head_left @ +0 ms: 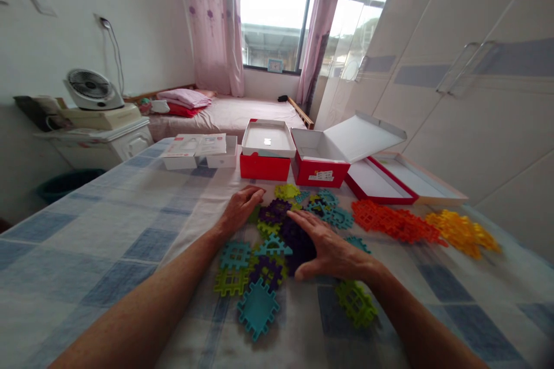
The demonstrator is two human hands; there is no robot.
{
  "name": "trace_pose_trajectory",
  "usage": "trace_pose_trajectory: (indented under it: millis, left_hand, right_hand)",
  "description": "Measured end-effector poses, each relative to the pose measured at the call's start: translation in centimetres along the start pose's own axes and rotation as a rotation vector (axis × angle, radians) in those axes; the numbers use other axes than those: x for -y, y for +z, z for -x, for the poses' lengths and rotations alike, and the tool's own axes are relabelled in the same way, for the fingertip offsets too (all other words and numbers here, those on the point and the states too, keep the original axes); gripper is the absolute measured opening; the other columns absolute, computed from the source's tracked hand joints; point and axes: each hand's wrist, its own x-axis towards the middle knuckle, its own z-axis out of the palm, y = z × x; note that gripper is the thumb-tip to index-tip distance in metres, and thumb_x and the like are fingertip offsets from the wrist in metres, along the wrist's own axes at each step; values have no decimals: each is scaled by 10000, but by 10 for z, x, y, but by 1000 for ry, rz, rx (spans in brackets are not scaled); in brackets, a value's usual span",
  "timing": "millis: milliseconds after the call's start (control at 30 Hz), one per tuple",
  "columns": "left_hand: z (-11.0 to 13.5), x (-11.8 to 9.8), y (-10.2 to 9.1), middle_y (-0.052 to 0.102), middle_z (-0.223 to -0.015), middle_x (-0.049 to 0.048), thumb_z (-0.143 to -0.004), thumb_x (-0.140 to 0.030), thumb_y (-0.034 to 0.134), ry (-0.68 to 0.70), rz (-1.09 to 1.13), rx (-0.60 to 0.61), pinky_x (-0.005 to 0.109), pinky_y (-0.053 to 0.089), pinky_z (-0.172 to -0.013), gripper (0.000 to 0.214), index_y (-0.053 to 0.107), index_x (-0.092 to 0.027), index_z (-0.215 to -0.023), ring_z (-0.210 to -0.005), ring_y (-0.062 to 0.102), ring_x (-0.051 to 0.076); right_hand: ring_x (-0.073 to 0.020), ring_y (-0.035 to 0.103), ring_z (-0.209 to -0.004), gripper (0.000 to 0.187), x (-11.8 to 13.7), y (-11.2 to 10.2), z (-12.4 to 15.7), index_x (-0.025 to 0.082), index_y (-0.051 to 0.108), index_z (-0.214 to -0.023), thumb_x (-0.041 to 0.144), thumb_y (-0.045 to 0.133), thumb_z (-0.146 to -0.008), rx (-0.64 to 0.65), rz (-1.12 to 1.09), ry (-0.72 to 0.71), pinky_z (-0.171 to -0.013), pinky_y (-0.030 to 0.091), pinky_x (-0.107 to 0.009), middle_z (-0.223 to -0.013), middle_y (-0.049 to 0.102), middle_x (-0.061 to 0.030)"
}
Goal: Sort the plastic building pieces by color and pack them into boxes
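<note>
Head view. Interlocking plastic pieces in purple [296,236], turquoise [258,307] and lime green [231,281] lie mixed on the cloth-covered tabletop [130,213], between and around the hands. The right hand [331,245] spreads its fingers, thumb apart, over the purple pieces; contact is unclear. The left hand [242,207] curls at the pile's left edge; whether its fingers grip anything cannot be told. The orange heap [400,223] and yellow heap [463,232] lie apart at right. The step in hand appears to be handling the mixed pile; the next move probably calls for separating overlapping pieces.
</note>
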Motion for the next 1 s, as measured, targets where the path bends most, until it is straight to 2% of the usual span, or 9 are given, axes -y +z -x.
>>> trace_pose_trajectory:
  millis: [100, 233, 333, 467, 533, 767, 867, 1000]
  left_hand:
    - [0, -1, 0, 690, -941, 58, -854, -511, 434, -10, 39, -3, 280, 490, -762, 439, 671, -163, -977, -830, 658, 189]
    - [0, -1, 0, 697, -942, 53, -841, -533, 447, -16, 54, -9, 273, 492, -746, 452, 672, -164, -976, -821, 662, 188]
    - [0, -2, 0, 703, -916, 54, -840, -532, 450, -19, 42, -13, 273, 488, -746, 456, 676, -159, -972, -818, 662, 190]
    - [0, -4, 0, 704, -897, 58, -847, -523, 438, -13, 15, -11, 277, 483, -737, 455, 682, -156, -959, -801, 663, 193]
    - [0, -4, -1, 702, -905, 62, -849, -518, 433, -7, 4, -10, 280, 481, -739, 453, 682, -155, -955, -800, 662, 194]
    - [0, -4, -2, 700, -886, 58, -854, -511, 424, 3, -13, -9, 293, 476, -766, 445, 677, -158, -950, -814, 658, 198]
    - [0, -6, -2, 702, -878, 57, -850, -518, 430, -8, -4, -9, 294, 479, -763, 445, 678, -160, -945, -806, 657, 198]
    - [1, -6, 0, 704, -878, 51, -839, -531, 445, -23, 24, -13, 285, 486, -755, 450, 679, -164, -953, -797, 657, 192]
  right_hand:
    - [-347, 195, -1368, 1109, 4, 6, 1, 247, 241, -1452, 479, 793, -519, 44, 96, -2, -1078, 205, -548, -1498, 234, -140]
    - [-286, 391, -1252, 895, 7, 8, -1, 231, 366, -1393, 287, 746, -585, -66, 142, -106, -1036, 322, -440, -1365, 431, -116]
    - [-238, 483, -1150, 810, 2, 6, -4, 222, 402, -1362, 224, 720, -616, -158, 88, -111, -987, 382, -371, -1250, 519, -88]
    - [-174, 562, -1021, 506, -6, 5, -9, 254, 558, -1207, 187, 654, -715, -249, -32, -85, -915, 426, -311, -1118, 589, -33]
    - [-160, 579, -983, 434, -9, 5, -12, 252, 600, -1151, 166, 636, -727, -287, -75, -79, -895, 434, -296, -1081, 608, -22]
    - [-183, 620, -866, 354, -23, -2, -15, 198, 629, -1086, 301, 625, -747, -519, -322, 141, -826, 480, -336, -930, 675, -16]
    - [-177, 619, -849, 361, -26, -5, -13, 199, 622, -1090, 302, 626, -745, -504, -353, 136, -809, 482, -327, -928, 674, -9]
    - [-164, 614, -886, 247, -14, -1, -10, 203, 630, -1008, 247, 606, -765, -349, -301, 3, -838, 465, -303, -979, 667, -10]
